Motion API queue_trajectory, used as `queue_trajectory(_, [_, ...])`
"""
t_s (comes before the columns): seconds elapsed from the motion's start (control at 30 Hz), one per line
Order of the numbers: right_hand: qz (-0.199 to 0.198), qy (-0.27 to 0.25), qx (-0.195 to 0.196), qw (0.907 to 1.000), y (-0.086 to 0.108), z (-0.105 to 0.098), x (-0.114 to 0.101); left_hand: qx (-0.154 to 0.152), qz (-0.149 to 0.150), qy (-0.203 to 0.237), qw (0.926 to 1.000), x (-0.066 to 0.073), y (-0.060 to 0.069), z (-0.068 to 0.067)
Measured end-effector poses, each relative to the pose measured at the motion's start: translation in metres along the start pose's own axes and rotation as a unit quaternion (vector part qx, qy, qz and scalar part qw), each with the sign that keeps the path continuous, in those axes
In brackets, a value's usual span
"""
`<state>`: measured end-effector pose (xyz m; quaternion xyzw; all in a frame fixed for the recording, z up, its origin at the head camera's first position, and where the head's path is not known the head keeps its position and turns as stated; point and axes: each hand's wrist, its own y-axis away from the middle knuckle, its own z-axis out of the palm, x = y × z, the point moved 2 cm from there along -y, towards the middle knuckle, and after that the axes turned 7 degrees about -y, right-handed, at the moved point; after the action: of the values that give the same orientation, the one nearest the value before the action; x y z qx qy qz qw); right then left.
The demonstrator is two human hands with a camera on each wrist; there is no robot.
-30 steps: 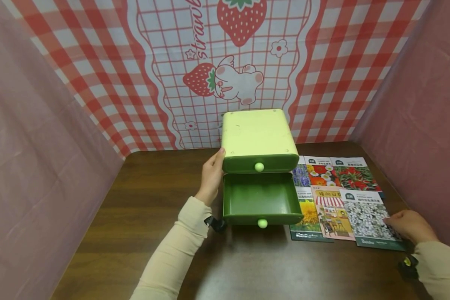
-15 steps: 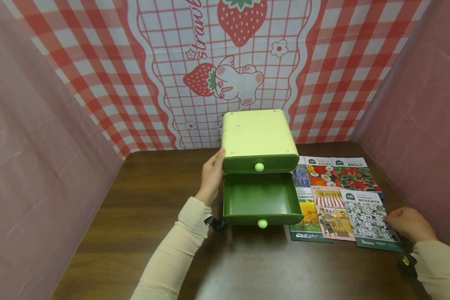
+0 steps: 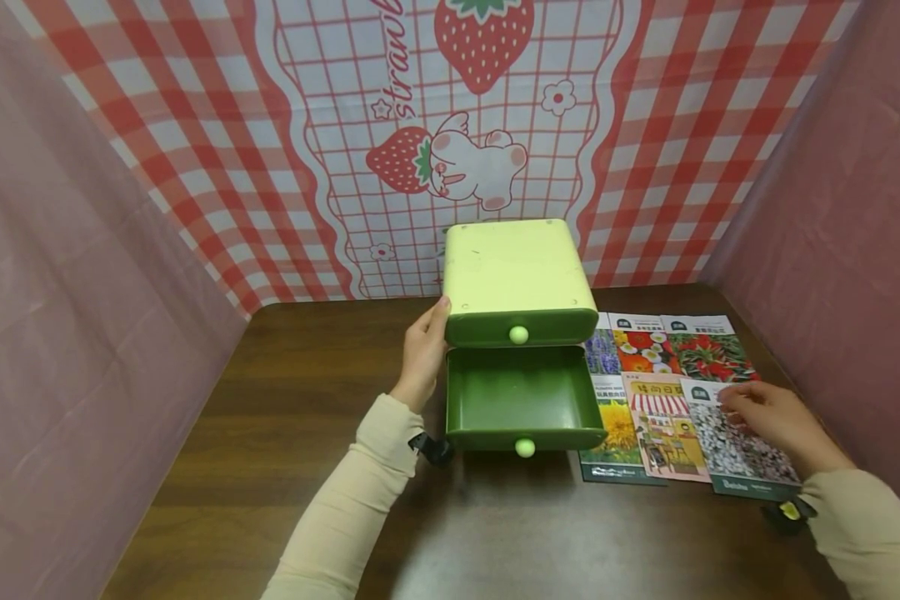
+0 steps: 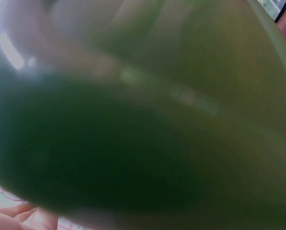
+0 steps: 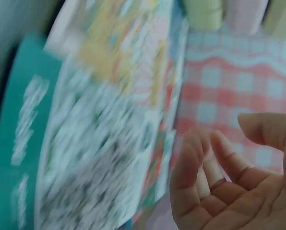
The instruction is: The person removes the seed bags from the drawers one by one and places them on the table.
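My left hand (image 3: 422, 354) rests against the left side of a two-drawer desktop organizer (image 3: 517, 265), pale yellow on top with green drawers. The lower drawer (image 3: 487, 439) is pulled out and its inside is bare; the upper one is closed. At the right, my right hand (image 3: 783, 425) is held over a seed packet with white flowers (image 3: 731, 446). Its fingers are bent loosely, with a gap to the thumb (image 5: 260, 129) and nothing between them in the right wrist view. Green plastic fills most of the left wrist view, with a few left fingers (image 4: 23, 218) at the bottom left.
Other packets lie beside the organizer: yellow flowers (image 3: 618, 429), a shop drawing (image 3: 667, 433), red flowers (image 3: 708, 354), orange and white flowers (image 3: 641, 348), and purple flowers (image 3: 602, 357). The brown table (image 3: 307, 392) meets a checked strawberry cloth (image 3: 330, 167) behind and pink curtains at the sides.
My right hand has moved left and away from me, from the right edge of the white-flower packet to above its upper part. The left hand and the organizer stay where they were.
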<state>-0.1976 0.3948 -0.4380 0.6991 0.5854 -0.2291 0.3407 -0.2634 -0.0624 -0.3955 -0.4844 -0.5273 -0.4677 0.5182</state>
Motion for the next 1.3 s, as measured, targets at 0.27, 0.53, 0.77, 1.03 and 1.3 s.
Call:
queue_trajectory(0.27, [-0.072, -0.070, -0.041, 0.9941, 0.016, 0.023, -0.063, 0.004, -0.005, -0.001, 1.0000, 0.000, 0.000, -0.001])
queue_trajectory(0.53, [-0.118, -0.105, -0.043, 0.9864, 0.036, 0.046, -0.112, 0.005, -0.010, -0.003, 0.9999, -0.001, -0.001, -0.002])
queue_trajectory(0.77, [-0.160, -0.149, -0.083, 0.9723, 0.057, 0.070, -0.140, -0.002, -0.008, 0.003, 1.0000, -0.001, 0.000, -0.002])
queue_trajectory(1.03, [-0.201, -0.179, -0.110, 0.9568, 0.076, 0.095, -0.157, -0.004, -0.007, 0.008, 0.9999, -0.001, 0.000, -0.001])
queue_trajectory(1.3, [-0.224, -0.211, -0.184, 0.9334, 0.089, 0.116, -0.160, -0.003, -0.009, 0.004, 0.9999, 0.000, 0.001, -0.001])
